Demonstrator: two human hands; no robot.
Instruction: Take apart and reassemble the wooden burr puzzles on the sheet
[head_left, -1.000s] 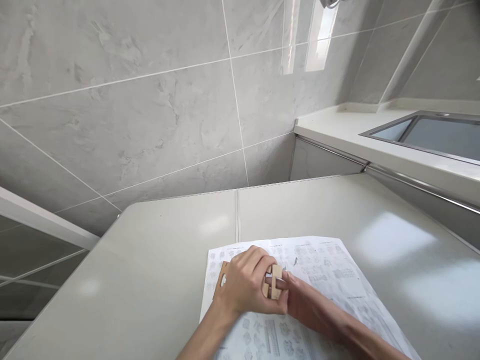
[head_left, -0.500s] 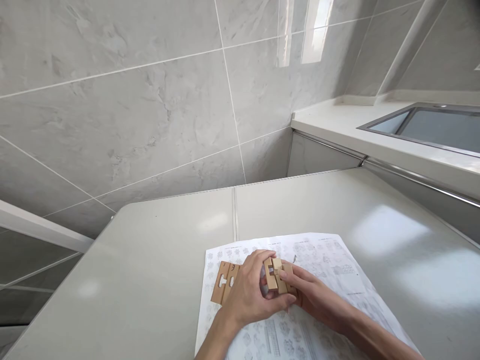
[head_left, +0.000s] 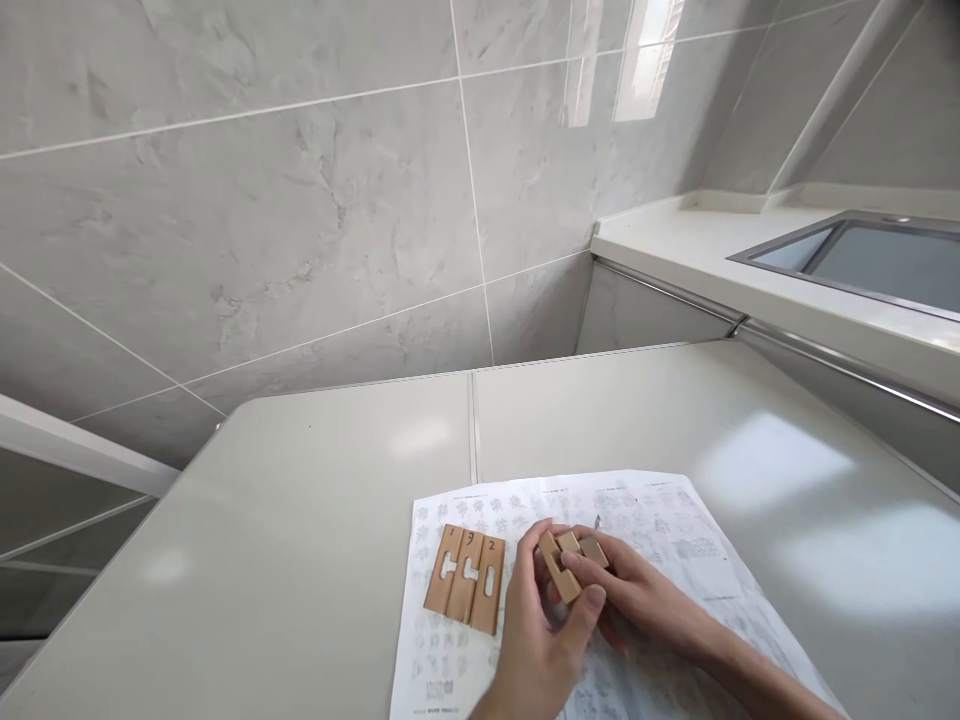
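Observation:
Both hands meet over a printed instruction sheet on a pale grey tabletop. Between them is a small cluster of interlocked wooden puzzle pieces. My left hand curls round its near side, thumb and fingers pinching the wood. My right hand grips it from the right with fingers over the top. Three flat wooden slotted pieces lie side by side on the sheet just left of my left hand, marked with handwritten numbers.
A grey marble-tiled wall rises behind the table. To the right runs a white counter with a steel sink set in it. A seam splits the tabletop down the middle.
My left hand has drawn back towards me, uncovering the three flat pieces. The puzzle cluster has turned and shifted slightly right in both hands.

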